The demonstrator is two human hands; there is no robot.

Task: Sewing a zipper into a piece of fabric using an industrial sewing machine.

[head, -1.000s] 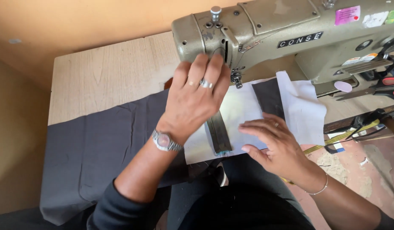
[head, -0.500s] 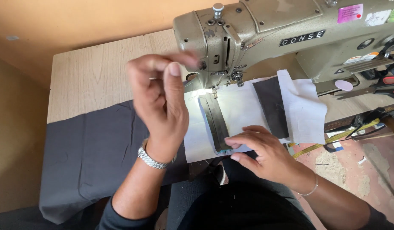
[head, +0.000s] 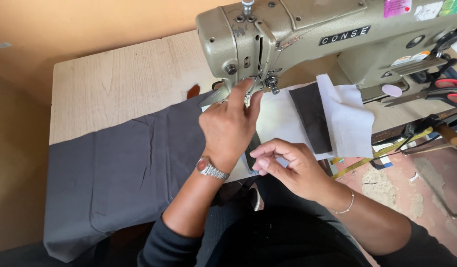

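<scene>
My left hand reaches up to the needle area of the olive-green sewing machine, its fingertips touching the presser foot region. It wears a wristwatch and a ring. My right hand hovers over the near edge of the white fabric, fingers curled and pinched together; whether it holds anything I cannot tell. A dark strip lies on the white fabric, mostly hidden under my hands. A second dark patch lies on the white fabric to the right. Dark grey cloth spreads over the table on the left.
The wooden table carries the machine at the back. Red-handled scissors lie at the far right beside the machine base. A yellow measuring tape hangs off the table's right edge. An orange wall stands behind.
My left hand dropped from in front of the machine head to the needle area. My right hand lifted off the white fabric and curled its fingers.
</scene>
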